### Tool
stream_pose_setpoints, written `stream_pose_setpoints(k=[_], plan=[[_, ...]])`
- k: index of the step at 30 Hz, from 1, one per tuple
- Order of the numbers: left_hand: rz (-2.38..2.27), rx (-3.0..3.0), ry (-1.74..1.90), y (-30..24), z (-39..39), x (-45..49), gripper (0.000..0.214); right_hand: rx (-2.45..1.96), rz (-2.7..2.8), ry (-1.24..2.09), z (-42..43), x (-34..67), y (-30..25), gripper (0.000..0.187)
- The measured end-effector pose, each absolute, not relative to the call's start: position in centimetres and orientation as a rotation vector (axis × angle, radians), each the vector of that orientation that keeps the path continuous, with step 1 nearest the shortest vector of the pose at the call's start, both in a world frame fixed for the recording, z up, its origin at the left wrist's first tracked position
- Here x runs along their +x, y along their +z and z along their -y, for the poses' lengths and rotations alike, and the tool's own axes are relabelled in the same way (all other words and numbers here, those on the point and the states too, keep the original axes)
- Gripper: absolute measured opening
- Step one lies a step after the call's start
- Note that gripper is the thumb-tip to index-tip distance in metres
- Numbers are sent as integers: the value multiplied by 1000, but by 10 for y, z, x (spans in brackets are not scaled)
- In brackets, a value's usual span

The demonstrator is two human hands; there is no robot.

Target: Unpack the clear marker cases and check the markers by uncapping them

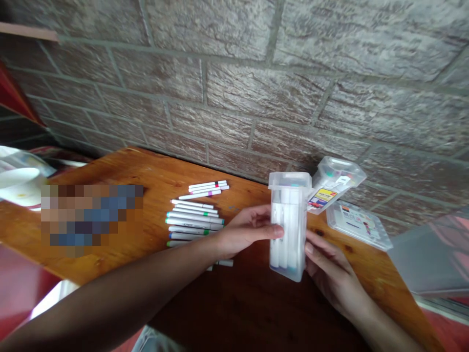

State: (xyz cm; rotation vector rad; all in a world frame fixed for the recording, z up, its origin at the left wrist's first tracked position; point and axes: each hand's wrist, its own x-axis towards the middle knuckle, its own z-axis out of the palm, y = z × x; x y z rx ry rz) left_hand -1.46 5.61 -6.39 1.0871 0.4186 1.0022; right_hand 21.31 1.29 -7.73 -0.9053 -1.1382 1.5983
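Observation:
A clear plastic marker case stands upright in the air above the table, with several white markers inside. My left hand grips its left side, thumb across the front and fingers behind. At the lower right edge of the case, my right hand has its thumb and fingers closed against the side. Several white markers with coloured bands lie in a row on the table beside my left hand, partly hidden by my forearm. Behind them lies a smaller group of thin markers.
Another clear case with a yellow label leans near the brick wall. A flat clear plastic box or lid lies beside it on the wooden table. A white cup is at far left, near a blurred-out patch.

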Motion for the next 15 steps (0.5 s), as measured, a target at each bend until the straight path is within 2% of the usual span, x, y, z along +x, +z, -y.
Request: stream_pose_setpoints(k=[5,11,15], plan=[[-466,1083,1035,-62,-56,-13,52,-958,1408,1458,-13,218,-77,44],[-477,1088,1074,-63,-56,-13,50,-802,1471,1445,-9,212,-83,67],[-499,1099,1074,-67,-55,-15,56,-815,1479,1462,-7,204,-75,61]])
